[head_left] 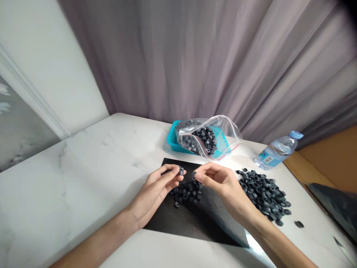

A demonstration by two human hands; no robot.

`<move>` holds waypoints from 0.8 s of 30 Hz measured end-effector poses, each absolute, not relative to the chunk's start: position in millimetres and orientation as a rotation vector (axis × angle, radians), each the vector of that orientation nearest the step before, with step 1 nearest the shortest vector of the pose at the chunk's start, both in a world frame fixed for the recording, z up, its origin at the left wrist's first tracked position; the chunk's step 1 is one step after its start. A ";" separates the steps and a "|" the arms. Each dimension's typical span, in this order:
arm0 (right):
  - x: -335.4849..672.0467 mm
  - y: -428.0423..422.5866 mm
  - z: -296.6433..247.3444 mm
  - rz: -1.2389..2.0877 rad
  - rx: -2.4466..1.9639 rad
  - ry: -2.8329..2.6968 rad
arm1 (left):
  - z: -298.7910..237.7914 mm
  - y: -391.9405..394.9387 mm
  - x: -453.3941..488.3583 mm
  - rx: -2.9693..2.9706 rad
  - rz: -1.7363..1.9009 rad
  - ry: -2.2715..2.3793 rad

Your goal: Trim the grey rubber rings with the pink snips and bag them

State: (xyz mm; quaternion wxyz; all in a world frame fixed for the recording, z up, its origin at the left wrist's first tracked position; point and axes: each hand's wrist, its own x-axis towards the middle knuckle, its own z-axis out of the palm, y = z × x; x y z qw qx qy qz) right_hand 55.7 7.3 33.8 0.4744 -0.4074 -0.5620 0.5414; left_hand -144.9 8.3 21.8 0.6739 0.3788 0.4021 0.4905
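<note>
My left hand (160,182) pinches a small dark grey ring-shaped piece (181,170) between thumb and fingers. A second dark ring-shaped piece (194,175) is gripped at the fingertips of my right hand (219,180). The two pieces are apart, held a short way above a black mat (192,225). Under my hands, a small heap of similar dark pieces (186,194) lies on the mat, partly hidden by my fingers. To the right of my right hand a larger pile of such pieces (264,195) spreads over the white marbled table (92,163).
Behind the mat stands a turquoise basket (170,138) holding an open clear zip bag (206,130) full of dark pieces. A water bottle (279,150) with a blue cap leans at the back right. One loose piece (299,224) lies near the right edge. Grey curtains (178,56) hang behind.
</note>
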 end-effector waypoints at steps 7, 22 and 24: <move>53.3 5.1 29.3 1.311 -0.974 -1.415 | 21.3 4.0 -141.5 0.838 1.081 0.842; 54.6 -1.1 31.3 1.098 -0.970 -1.600 | 35.0 0.7 -142.8 1.042 1.089 0.741; 53.9 -3.7 33.2 1.053 -0.954 -1.611 | 36.1 0.8 -143.0 1.045 1.092 0.729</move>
